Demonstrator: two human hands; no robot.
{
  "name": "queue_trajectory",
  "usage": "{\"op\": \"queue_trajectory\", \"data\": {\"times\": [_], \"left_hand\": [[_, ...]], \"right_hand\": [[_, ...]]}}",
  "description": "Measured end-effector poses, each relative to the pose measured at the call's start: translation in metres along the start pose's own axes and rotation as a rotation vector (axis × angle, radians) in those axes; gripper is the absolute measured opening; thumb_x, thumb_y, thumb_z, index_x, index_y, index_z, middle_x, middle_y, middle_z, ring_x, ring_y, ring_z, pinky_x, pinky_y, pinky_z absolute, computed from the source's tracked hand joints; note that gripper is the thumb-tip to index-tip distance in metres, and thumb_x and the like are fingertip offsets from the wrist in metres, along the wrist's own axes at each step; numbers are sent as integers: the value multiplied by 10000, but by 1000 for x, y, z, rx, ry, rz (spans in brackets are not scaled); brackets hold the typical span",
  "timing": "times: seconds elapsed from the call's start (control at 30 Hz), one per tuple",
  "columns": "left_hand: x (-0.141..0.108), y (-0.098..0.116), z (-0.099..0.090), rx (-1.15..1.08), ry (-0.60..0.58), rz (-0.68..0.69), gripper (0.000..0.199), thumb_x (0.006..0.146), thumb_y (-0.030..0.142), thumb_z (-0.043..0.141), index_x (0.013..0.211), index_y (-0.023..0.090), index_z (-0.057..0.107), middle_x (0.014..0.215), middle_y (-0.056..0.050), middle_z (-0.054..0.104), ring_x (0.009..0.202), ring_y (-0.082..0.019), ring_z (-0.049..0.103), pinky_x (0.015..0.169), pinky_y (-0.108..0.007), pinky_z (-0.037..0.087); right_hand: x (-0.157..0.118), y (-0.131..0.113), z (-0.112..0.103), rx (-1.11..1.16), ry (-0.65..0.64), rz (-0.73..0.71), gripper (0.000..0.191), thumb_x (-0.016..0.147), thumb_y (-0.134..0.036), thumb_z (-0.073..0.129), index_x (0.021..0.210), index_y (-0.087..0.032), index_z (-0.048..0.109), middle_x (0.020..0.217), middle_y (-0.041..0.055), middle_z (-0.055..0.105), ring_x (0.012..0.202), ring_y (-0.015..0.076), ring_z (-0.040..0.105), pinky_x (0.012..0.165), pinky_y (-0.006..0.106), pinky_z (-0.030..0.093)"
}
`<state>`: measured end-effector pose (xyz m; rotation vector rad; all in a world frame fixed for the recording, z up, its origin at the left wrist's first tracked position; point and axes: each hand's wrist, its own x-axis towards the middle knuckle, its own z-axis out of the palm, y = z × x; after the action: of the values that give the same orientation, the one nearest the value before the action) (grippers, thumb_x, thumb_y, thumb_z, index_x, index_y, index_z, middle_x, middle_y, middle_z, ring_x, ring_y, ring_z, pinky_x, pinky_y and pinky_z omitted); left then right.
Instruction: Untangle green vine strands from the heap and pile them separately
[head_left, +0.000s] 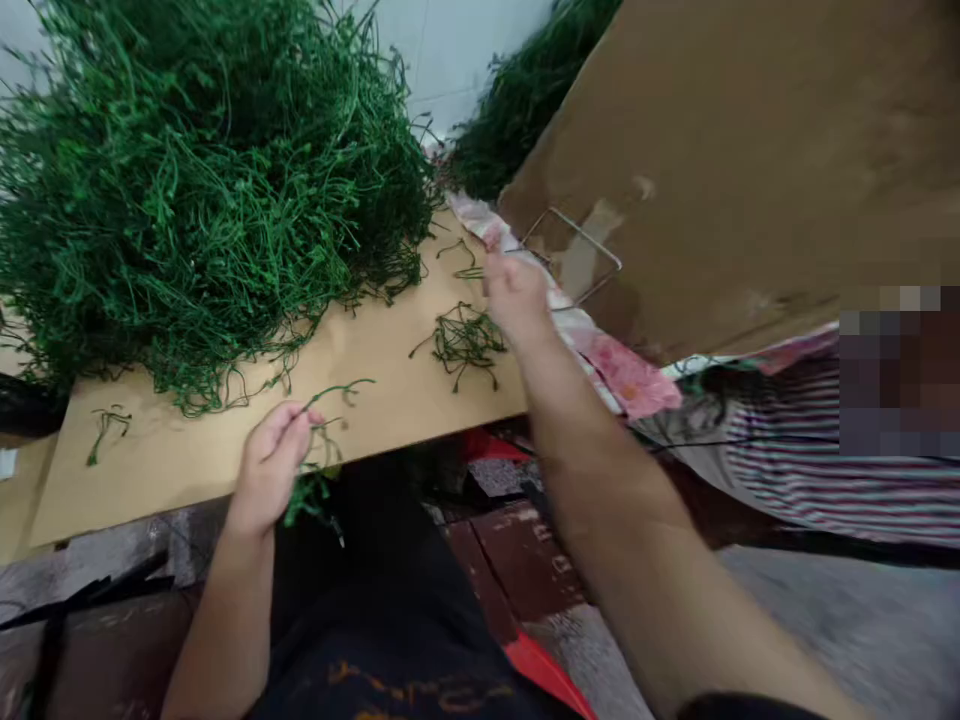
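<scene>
A green sprig (341, 388) is shown at the near edge of the tabletop (382, 350); its long axis is laid nearly crosswise, the thin tip being pointed rightward and slightly away from the body. On the pale tabletop, a small pile (466, 345) of similar stems is seen to the right, and the far left part is covered by a large green heap (217, 200). The scene is bounded behind by a white wall (465, 50) and at right by a brown cardboard sheet (720, 170), with pink floral cloth (630, 375) beneath. The sprig is pinched between thumb and fingers in the left hand's grip (277, 455). The right hand's grip (517, 290) is placed beyond the pile, blurred; its opening and contents cannot be told.
</scene>
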<state>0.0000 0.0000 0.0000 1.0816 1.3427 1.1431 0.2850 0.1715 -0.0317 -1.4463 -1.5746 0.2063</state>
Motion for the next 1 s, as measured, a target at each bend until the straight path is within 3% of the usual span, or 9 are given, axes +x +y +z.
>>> {"op": "queue_trajectory", "data": {"times": [0.13,0.23,0.33,0.4,0.47,0.57,0.7,0.87,1.0], "left_hand": [[2,7,-7,3,13,5,279,730,393,603,776,119,572,461,76,313,425,-36,250,416,-185,159],[7,10,1,16,-56,39,251,761,369,578,802,122,586,457,71,339,428,-41,278,429,-188,204],[13,11,11,4,-101,67,222,766,345,575,792,125,585,450,64,388,434,-44,319,460,-189,263],[19,10,17,-30,-124,47,228,749,352,589,773,125,582,458,54,423,440,-48,354,463,-191,281],[25,9,24,-69,-134,8,251,737,372,596,780,126,590,486,40,458,454,-55,385,452,-191,284],[33,5,36,-77,-156,-30,264,727,386,603,794,130,607,555,21,511,482,-50,401,445,-180,278],[37,1,42,-101,-140,-23,278,685,397,644,796,145,604,670,10,557,566,-56,454,502,-169,341],[37,-2,33,-44,-94,20,316,656,419,667,799,152,577,654,32,513,542,-53,396,493,-185,304],[37,-5,32,62,-254,30,316,695,433,628,808,149,549,623,51,443,548,-59,366,529,-203,305]], "right_hand": [[3,-9,-4,-75,-66,-86,381,858,-415,357,547,-204,418,519,2,423,541,123,387,557,278,296],[9,4,-6,-254,-118,-24,325,841,-370,417,608,-175,532,587,47,515,600,154,449,606,306,342],[3,16,-14,-434,-70,102,293,780,-392,531,746,-120,636,772,145,596,795,244,516,711,391,383],[-14,7,-19,-470,0,78,362,751,-410,573,904,-90,649,975,205,590,985,319,486,809,468,369],[-40,-18,-19,-344,-9,-48,414,776,-428,544,1011,-96,623,1101,203,563,1095,327,447,895,491,345],[-81,-69,-7,129,-334,-212,398,837,-452,450,1027,-134,594,1034,129,610,1016,224,535,896,387,410],[-113,-108,17,461,-668,-140,314,838,-440,458,901,-147,551,807,47,594,743,139,548,689,275,449],[-117,-107,25,553,-685,-44,351,862,-461,391,668,-173,438,606,-21,411,586,90,410,592,245,370],[-110,-104,21,606,-595,-19,415,835,-553,400,638,-187,399,600,-23,392,587,89,392,580,242,355]]}}
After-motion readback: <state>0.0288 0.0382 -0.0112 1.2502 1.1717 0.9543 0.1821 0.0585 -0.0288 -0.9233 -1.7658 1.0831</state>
